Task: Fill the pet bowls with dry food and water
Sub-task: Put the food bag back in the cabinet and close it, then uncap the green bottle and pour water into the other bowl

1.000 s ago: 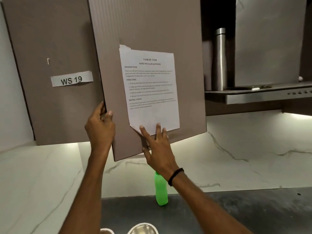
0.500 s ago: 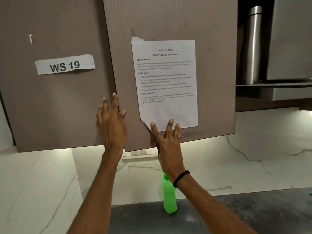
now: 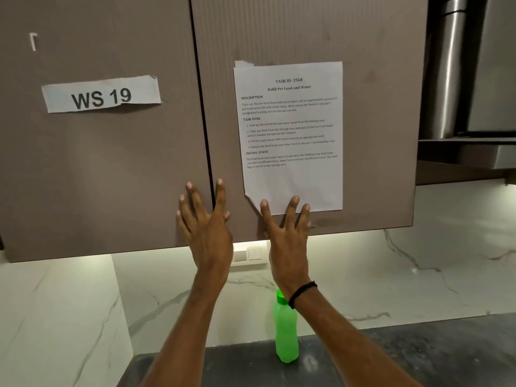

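- Swung nearly shut since the earlier frame: the cupboard door (image 3: 307, 37).
- It is pressed by the left hand (image 3: 206, 222) and right hand (image 3: 287, 230), fingers flat, nothing held.
- No bowls are seen; they likely must be sought next.

Green bottle (image 3: 285, 331), taupe cabinet doors (image 3: 307, 32), white-veined marble backsplash (image 3: 418, 275).

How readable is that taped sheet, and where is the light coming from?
Head view: on the sheet headings read clearly, small lines blur; the WS 19 label is sharp. Head view: light glows from under the cabinet doors onto the marble wall, leaving them dim.
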